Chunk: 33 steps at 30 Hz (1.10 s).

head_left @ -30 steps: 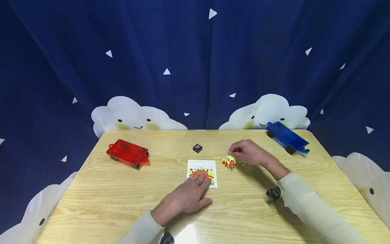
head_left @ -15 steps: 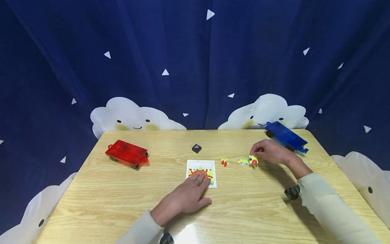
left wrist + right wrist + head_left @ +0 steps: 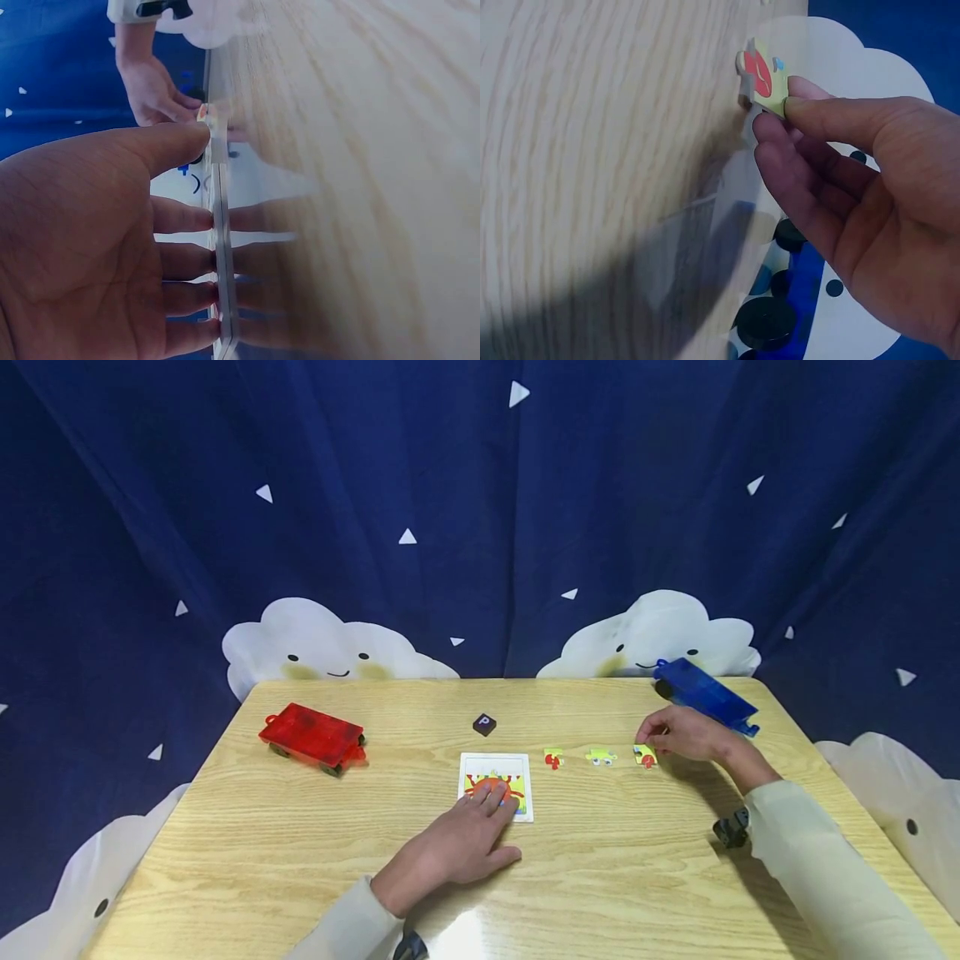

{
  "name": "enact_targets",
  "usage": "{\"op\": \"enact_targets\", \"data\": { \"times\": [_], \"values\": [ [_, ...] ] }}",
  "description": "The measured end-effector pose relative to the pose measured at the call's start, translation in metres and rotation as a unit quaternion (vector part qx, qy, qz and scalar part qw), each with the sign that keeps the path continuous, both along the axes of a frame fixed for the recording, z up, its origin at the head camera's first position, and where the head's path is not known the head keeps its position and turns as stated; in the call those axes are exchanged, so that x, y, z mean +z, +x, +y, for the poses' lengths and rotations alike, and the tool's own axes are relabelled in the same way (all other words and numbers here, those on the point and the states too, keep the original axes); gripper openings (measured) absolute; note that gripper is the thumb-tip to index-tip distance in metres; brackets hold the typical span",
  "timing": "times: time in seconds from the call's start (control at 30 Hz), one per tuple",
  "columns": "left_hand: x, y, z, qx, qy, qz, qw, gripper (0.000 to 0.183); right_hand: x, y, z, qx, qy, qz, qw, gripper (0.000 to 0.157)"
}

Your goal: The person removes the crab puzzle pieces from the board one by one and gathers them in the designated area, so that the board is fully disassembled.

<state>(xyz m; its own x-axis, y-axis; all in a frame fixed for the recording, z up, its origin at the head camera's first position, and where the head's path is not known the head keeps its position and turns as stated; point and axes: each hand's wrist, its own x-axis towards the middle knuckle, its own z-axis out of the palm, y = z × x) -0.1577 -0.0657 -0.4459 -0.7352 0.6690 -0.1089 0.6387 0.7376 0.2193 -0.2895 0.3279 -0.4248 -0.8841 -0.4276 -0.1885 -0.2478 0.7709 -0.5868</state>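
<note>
My left hand lies with its fingers spread straight over a white-framed puzzle board, which shows an orange crab picture partly covered by the fingers. In the left wrist view the fingertips touch the board's top. Over to the right, my right hand pinches a yellow and red puzzle piece between thumb and fingers at its edge, just over the table. Two more pieces lie in a row to its left: a yellow one with eyes and a red and yellow one.
A red toy wagon stands at the left, and a blue toy wagon is behind my right hand. A small black tile marked P lies beyond the board. A dark blue curtain hangs behind the table.
My right hand has moved right with the pinched puzzle piece, away from the red and yellow piece and past the one with eyes. The left hand stays on the board.
</note>
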Motion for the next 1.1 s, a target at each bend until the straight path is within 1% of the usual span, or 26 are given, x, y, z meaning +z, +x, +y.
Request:
{"op": "enact_targets", "data": {
  "times": [0.23, 0.5, 0.77, 0.93, 1.0, 1.1],
  "values": [
    [0.0007, 0.0006, -0.0002, 0.002, 0.001, -0.008, 1.0000, 0.068, -0.0041, -0.0033, 0.0021, -0.004, 0.006, -0.002, 1.000, 0.017],
    [0.0003, 0.0007, -0.0003, 0.005, 0.002, -0.012, 0.9999, 0.068, -0.0056, -0.0022, 0.0036, -0.014, 0.033, 0.019, 0.999, 0.015],
    [-0.0008, 0.0011, -0.0006, 0.005, 0.001, -0.009, 0.9999, 0.069, -0.0072, -0.0021, 0.0046, -0.013, 0.016, 0.007, 1.000, 0.013],
    [-0.0004, 0.0014, -0.0008, 0.005, -0.002, -0.014, 0.9999, 0.069, -0.0090, -0.0040, 0.0044, -0.017, 0.023, 0.001, 1.000, 0.014],
    [0.0003, 0.0017, -0.0010, 0.005, -0.002, -0.016, 0.9999, 0.069, -0.0083, -0.0043, 0.0036, -0.020, 0.028, 0.007, 0.999, 0.014],
    [0.0010, 0.0021, -0.0016, 0.006, -0.005, -0.015, 0.9999, 0.069, -0.0065, -0.0044, 0.0003, -0.012, 0.022, 0.031, 0.999, 0.012]
  ]
}}
